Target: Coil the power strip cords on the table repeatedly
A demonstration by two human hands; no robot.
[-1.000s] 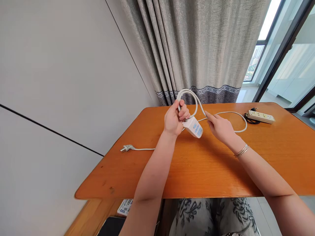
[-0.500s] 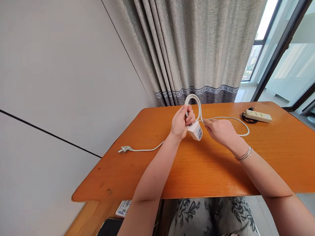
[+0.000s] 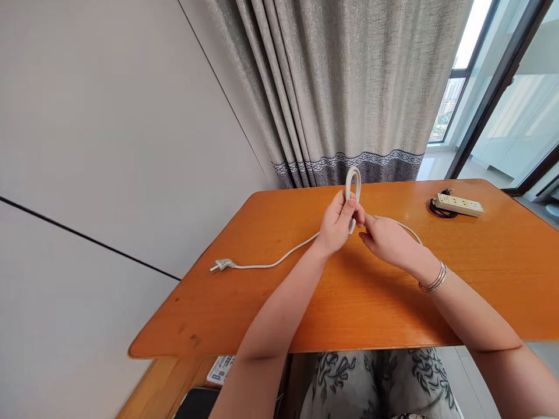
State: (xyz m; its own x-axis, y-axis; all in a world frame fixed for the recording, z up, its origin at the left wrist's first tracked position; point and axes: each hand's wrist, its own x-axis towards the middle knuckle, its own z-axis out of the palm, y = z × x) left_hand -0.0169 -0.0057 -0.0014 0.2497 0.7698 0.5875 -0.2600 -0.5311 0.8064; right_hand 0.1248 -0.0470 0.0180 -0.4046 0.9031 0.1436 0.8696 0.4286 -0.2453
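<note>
- Both hands meet over the middle of the orange wooden surface (image 3: 349, 302), toward its far edge: the left hand (image 3: 336, 224) is closed around a tight upright loop of white round power cable (image 3: 353, 181), and the right hand (image 3: 386, 240), a set of thin silver bangles (image 3: 432, 278) at its wrist, pinches the same cable just beside the left fingers.
- The small white socket block at the cable's end is hidden behind the hands; whether either hand grips it cannot be told.
- From the hands the cable trails along the surface to its white plug (image 3: 220, 265), lying near the left edge.
- Risk: a pull on the cable could drag the plug across the wood or over that edge, since nothing holds it down.
- Risk: the loop is bent narrow; the stiff cable could spring open if either pinch loosens.
- A cream-coloured power strip with a coiled black cord (image 3: 458, 205) sits well apart near the far right corner, in front of a grey pleated curtain (image 3: 349, 87).
</note>
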